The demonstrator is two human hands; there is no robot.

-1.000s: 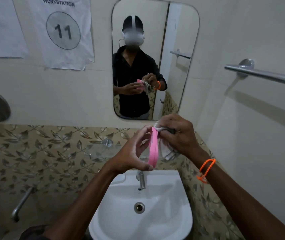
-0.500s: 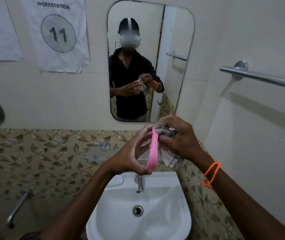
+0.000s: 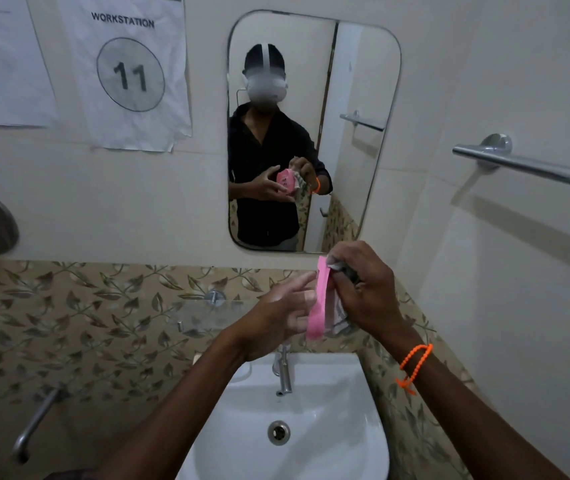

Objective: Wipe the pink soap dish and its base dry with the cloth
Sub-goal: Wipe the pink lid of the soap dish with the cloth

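I hold the pink soap dish [image 3: 321,299] edge-on above the sink, roughly upright. My left hand [image 3: 276,317] holds it from the left, index finger reaching towards its top edge and the lower fingers at its bottom end. My right hand [image 3: 366,289] grips a bunched patterned cloth [image 3: 340,317] and presses it against the dish's right face. In the mirror [image 3: 356,81] the dish's slotted face shows between both hands. I cannot pick out a separate base.
A white sink [image 3: 345,427] with a chrome tap [image 3: 283,372] lies directly below my hands. A glass shelf [image 3: 207,313] is fixed to the leaf-patterned tiles at the left. A chrome towel rail [image 3: 526,168] juts from the right wall.
My left fingers have straightened somewhat against the dish. My right hand with the cloth stays pressed to the dish's right face. The view has shifted slightly.
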